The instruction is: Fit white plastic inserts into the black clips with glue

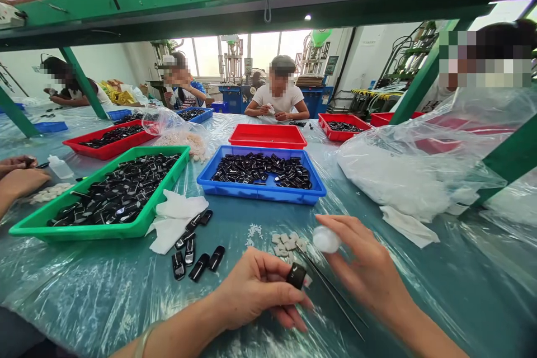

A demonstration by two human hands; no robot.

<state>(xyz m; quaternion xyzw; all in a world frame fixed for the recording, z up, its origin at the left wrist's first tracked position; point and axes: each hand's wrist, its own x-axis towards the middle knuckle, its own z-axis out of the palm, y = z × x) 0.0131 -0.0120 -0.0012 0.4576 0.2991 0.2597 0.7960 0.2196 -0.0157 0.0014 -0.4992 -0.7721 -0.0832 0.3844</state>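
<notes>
Between the thumb and fingers of my left hand (264,291) is a small glossy black plastic piece (296,276), held end-up above the table. My right hand (369,268) has its thumb and fingers around a whitish translucent bottle (326,239), its round end facing me. Metal tweezers (331,286) lie between my hands, tips toward a cluster of small beige pads (285,243). Beyond my left hand are tiny white bits (254,232). Several loose black pieces (201,267) lie to the left, beside a crumpled white cloth (178,212).
A blue tray (262,197) and a green tray (79,232) hold many black pieces. A red tray (268,135) stands behind. Clear plastic bags (411,168) lie at right. A green shelf beam (168,3) crosses overhead. A co-worker's hands (23,179) are at left; other people sit opposite.
</notes>
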